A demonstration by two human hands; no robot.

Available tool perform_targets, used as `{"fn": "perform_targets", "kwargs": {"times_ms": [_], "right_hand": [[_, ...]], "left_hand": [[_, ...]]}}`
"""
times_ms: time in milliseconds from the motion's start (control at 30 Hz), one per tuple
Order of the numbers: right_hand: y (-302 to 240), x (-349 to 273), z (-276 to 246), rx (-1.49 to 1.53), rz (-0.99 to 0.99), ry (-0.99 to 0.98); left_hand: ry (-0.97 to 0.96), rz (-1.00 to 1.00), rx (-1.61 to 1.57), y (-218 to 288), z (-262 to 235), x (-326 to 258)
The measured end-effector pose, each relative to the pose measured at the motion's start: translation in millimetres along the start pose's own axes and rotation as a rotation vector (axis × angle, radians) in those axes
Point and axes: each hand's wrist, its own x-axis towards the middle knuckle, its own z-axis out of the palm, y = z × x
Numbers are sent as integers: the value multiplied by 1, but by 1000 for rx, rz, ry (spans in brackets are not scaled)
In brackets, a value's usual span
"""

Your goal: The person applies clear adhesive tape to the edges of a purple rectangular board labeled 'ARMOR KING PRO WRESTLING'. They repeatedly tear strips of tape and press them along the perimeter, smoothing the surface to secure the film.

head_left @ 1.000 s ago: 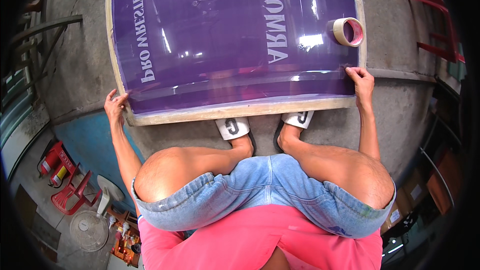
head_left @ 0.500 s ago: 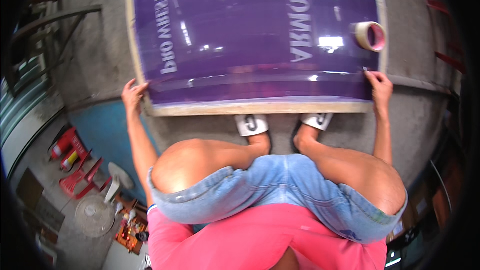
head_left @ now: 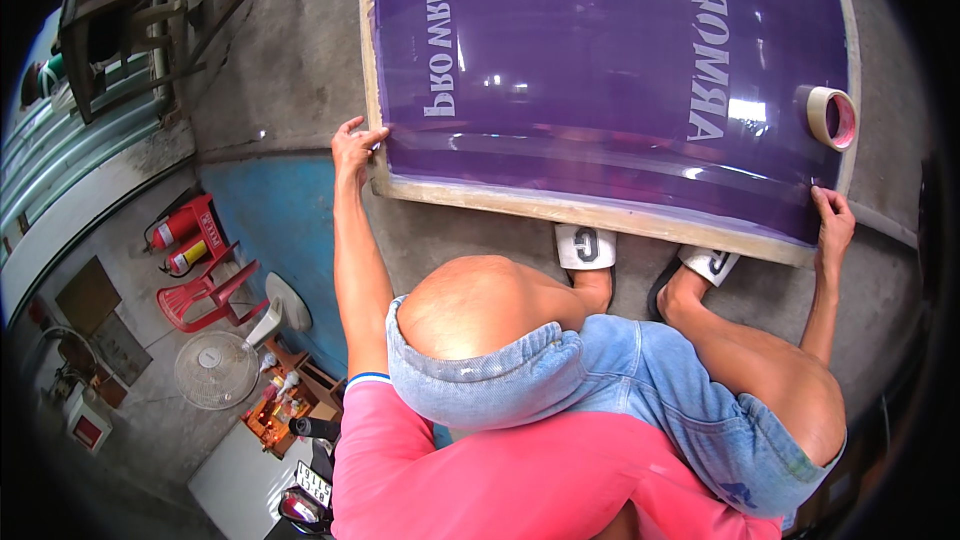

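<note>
My R hand (head_left: pixel 834 222): thumb & index fingers nearly together at the R edge of the purple sheet (head_left: pixel 580 50); can't tell if anything's pinched btwn them. My L hand (head_left: pixel 358 150): thumb & index spread part-way, thumb tip on the L rail (head_left: pixel 370 50) of the wooden frame (head_left: pixel 590 212), nr its near corner; nothing seen btwn them. Hand to hand, a glossy band (head_left: pixel 560 155) runs L–R across the sheet, long axis approx. parallel to the near rail. Sheet & frame sit in front of me, just past my feet; near rail slants, R end closer to me, side rails running away & cut off up top, so can't tell which way's longer. Pale lettering looks flipped, columns running away from me. Tape roll (head_left: pixel 817 115) is on the sheet by the R rail, just beyond my R hand, hole facing R. Room: grey floor (head_left: pixel 265 70) outside both side rails; near side's tight, white slipper straps (head_left: pixel 583 247) right by the rail. Off L: blue floor patch (head_left: pixel 280 240), then red chair (head_left: pixel 195 305) & fan (head_left: pixel 216 370), well apart.
</note>
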Motion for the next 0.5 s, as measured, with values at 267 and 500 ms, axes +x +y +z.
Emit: {"fn": "perform_targets", "kwargs": {"times_ms": [267,500], "right_hand": [[1,0,-1,19,12,-9],[-2,-2,1,5,-2,-7]], "left_hand": [[17,-34,19,2,0,3],[21,-44,-26,-2,0,9]]}}
